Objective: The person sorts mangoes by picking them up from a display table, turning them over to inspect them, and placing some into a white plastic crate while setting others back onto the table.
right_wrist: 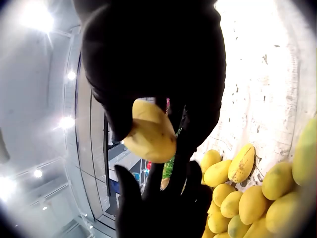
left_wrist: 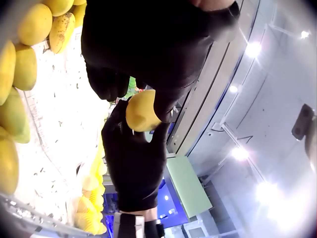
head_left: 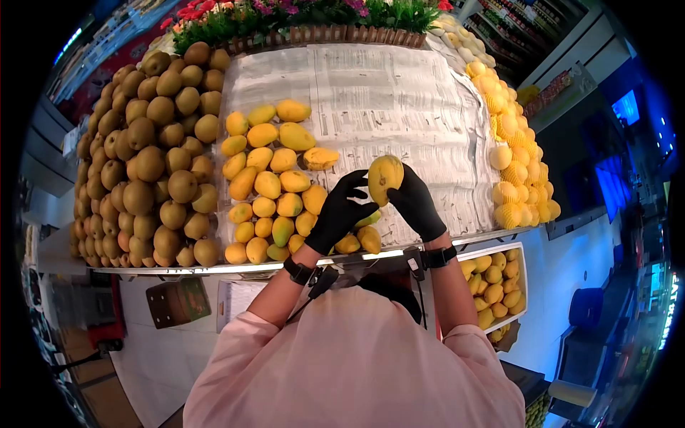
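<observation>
A yellow mango (head_left: 385, 180) with small dark marks is held up over the newspaper-lined stand. The right hand (head_left: 416, 207), black-gloved, grips it between thumb and fingers; the right wrist view shows that hand (right_wrist: 153, 64) around the mango (right_wrist: 151, 131). Beside it, the left hand (head_left: 344, 214), also gloved, has its fingers spread and slightly bent towards the fruit. In the right wrist view the left hand (right_wrist: 161, 208) is apart from the mango, while whether its thumb touches the fruit (left_wrist: 142, 111) in the left wrist view is unclear.
Rows of mangoes (head_left: 267, 185) lie left on the newspaper (head_left: 385, 93). Brown round fruit (head_left: 150, 164) is piled further left, netted yellow fruit (head_left: 510, 171) at the right. A white crate (head_left: 526, 285) of mangoes stands below the stand's front edge; flowers (head_left: 285, 18) line the back.
</observation>
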`<action>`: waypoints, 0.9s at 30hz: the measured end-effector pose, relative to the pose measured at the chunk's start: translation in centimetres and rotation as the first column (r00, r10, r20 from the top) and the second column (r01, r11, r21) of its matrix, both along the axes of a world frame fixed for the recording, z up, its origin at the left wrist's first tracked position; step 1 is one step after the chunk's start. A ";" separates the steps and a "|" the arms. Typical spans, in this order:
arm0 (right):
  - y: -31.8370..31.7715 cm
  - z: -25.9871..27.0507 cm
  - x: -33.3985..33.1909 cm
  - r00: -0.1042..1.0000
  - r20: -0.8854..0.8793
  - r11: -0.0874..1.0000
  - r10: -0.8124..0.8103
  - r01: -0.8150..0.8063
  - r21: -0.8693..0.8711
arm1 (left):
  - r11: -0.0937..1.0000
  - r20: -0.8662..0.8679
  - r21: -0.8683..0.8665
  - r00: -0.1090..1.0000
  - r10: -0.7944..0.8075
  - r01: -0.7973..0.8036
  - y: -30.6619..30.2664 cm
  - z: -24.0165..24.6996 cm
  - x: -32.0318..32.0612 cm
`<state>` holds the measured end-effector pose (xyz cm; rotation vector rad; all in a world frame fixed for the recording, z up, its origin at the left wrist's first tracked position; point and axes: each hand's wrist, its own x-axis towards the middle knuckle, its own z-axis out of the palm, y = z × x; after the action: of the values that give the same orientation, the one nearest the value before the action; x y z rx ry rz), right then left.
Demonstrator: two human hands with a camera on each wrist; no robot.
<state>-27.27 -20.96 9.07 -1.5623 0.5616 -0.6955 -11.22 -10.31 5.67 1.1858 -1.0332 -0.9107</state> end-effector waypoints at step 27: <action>0.1 0.1 -2.7 0.981 -0.173 0.980 0.087 -0.053 0.194 | 0.974 -0.314 0.100 0.935 -0.162 0.202 2.3 0.0 1.0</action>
<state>-30.02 -20.82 9.20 -1.4677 0.6835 -0.4353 -10.21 -8.00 5.62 1.0263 -0.8508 -1.2821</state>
